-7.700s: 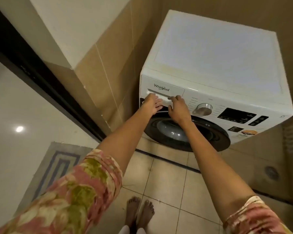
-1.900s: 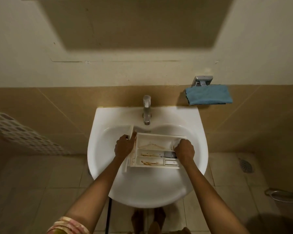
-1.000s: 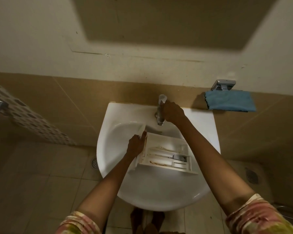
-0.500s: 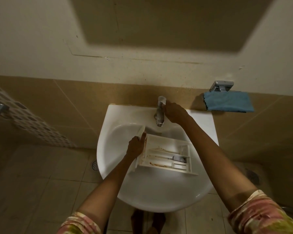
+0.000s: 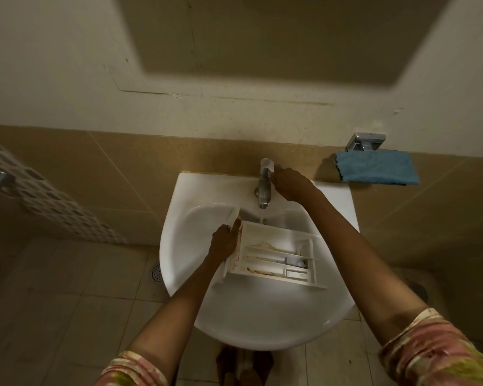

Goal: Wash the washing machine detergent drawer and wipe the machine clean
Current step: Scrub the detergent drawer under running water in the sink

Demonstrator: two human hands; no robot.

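Head view. A white ceramic sink (image 5: 262, 319), rounded at the front and glossy, is mounted against a band of tan wall tiles. The detergent drawer (image 5: 276, 257) lies inside the basin, open side up. It is a rectangular white plastic tray divided by thin partitions into long compartments, with brownish residue along the near channel and the left wall.

The left hand (image 5: 225, 242) grips the drawer's left end, at its front panel, fingers wrapped round the edge and thumb laid along it. The right hand (image 5: 289, 183) is at the chrome tap (image 5: 264, 188), fingers curled against its lever. A thin stream of water (image 5: 261, 218) falls from the spout onto the drawer's far rim.

To the right of the sink, a blue cloth (image 5: 377, 167), soft and folded flat, sits under a metal bracket (image 5: 365, 141) on the wall. Both sleeves are a floral print. A round perforated floor drain (image 5: 157, 273) shows left of the sink in the pale floor tiles.
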